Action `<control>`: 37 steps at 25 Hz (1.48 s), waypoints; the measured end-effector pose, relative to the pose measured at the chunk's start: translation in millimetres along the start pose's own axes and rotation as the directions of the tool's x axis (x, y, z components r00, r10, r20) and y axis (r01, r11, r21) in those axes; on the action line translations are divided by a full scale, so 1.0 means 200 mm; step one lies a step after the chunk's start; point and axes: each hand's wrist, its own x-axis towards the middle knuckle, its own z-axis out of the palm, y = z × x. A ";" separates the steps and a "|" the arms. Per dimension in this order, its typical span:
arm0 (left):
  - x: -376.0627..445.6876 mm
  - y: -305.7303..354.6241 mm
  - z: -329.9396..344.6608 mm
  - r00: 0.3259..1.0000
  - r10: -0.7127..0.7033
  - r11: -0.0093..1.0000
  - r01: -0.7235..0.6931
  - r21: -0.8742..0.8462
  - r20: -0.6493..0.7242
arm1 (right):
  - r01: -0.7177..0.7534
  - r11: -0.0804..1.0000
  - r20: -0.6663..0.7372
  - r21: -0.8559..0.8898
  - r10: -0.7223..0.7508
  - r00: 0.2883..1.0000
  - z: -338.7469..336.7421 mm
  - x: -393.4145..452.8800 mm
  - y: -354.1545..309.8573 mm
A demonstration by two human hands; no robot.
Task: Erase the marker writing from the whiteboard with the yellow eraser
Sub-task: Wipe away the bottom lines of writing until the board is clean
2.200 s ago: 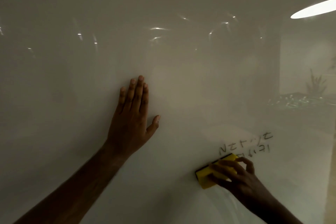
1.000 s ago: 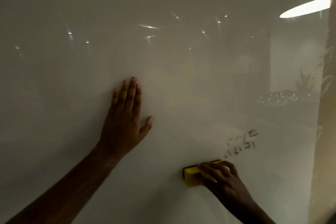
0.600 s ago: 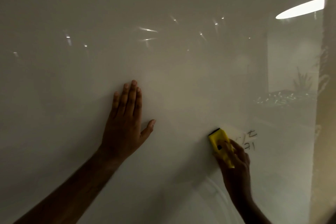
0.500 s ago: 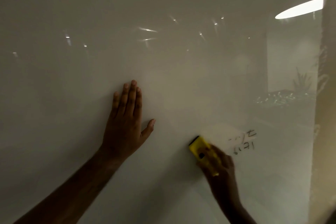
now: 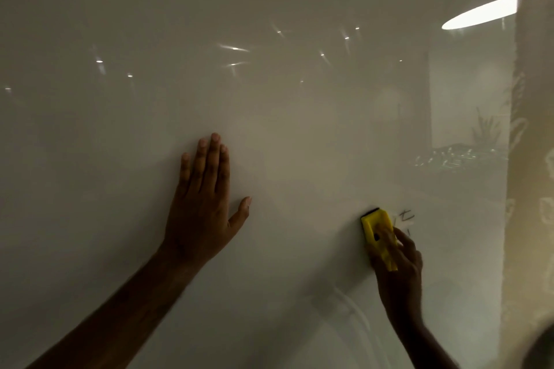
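Observation:
A glossy whiteboard (image 5: 284, 135) fills the view. My right hand (image 5: 400, 272) grips the yellow eraser (image 5: 376, 226), which stands nearly upright and is pressed against the board at lower right. Its black felt edge shows at the top. A few dark marker strokes (image 5: 406, 216) lie just right of the eraser; part of the writing is hidden behind it. My left hand (image 5: 204, 207) lies flat on the board at centre left, fingers straight and together, thumb spread.
The board's right edge (image 5: 509, 189) meets a beige patterned wall (image 5: 530, 159). Reflections of ceiling lights and a bright lamp (image 5: 479, 12) glare on the board's upper part. Faint curved smears (image 5: 350, 308) show low on the board.
My right hand has swept the eraser rightward and upward over the writing, turning it from level to upright. Most of the marker strokes are gone. My left hand has stayed flat on the board.

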 end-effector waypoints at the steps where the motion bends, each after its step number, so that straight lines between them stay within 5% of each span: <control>1: 0.00 0.01 0.00 1.000 -0.005 1.000 0.005 0.001 0.000 | -0.004 1.000 0.001 0.006 0.004 1.000 0.02 -0.04 -0.04; 6: 0.01 0.03 0.01 1.000 0.010 1.000 -0.010 -0.015 -0.004 | 0.228 0.971 0.165 -0.079 -0.212 0.963 0.00 -0.16 -0.02; 11: 0.01 0.04 0.01 1.000 0.021 1.000 -0.021 -0.013 -0.001 | -0.080 0.997 0.047 -0.009 0.081 0.996 -0.09 0.04 0.18; 13: 0.01 0.06 0.01 1.000 0.025 1.000 -0.025 -0.007 0.003 | -0.077 0.997 0.015 -0.001 0.077 0.997 -0.07 0.02 0.15; 17: 0.02 0.09 0.02 1.000 0.014 1.000 -0.014 -0.013 0.007 | 0.215 0.975 0.060 -0.066 -0.211 0.976 0.03 -0.15 -0.06; 22: 0.03 0.09 0.02 0.999 0.036 0.999 -0.037 -0.028 -0.002 | 0.341 0.928 0.147 -0.150 -0.320 0.936 -0.01 -0.10 0.01; 27: 0.03 0.09 0.03 0.998 0.060 0.998 -0.060 -0.010 0.006 | -0.017 0.996 -0.040 -0.091 0.013 0.999 -0.16 0.13 0.25; 32: 0.03 0.10 0.04 0.998 0.064 0.998 -0.064 0.004 0.006 | 0.326 0.933 0.067 -0.153 -0.320 0.945 -0.05 -0.03 0.06; 37: 0.03 0.09 0.05 0.997 0.073 0.997 -0.073 -0.002 0.000 | 0.303 0.941 0.075 -0.152 -0.295 0.953 -0.13 0.11 0.16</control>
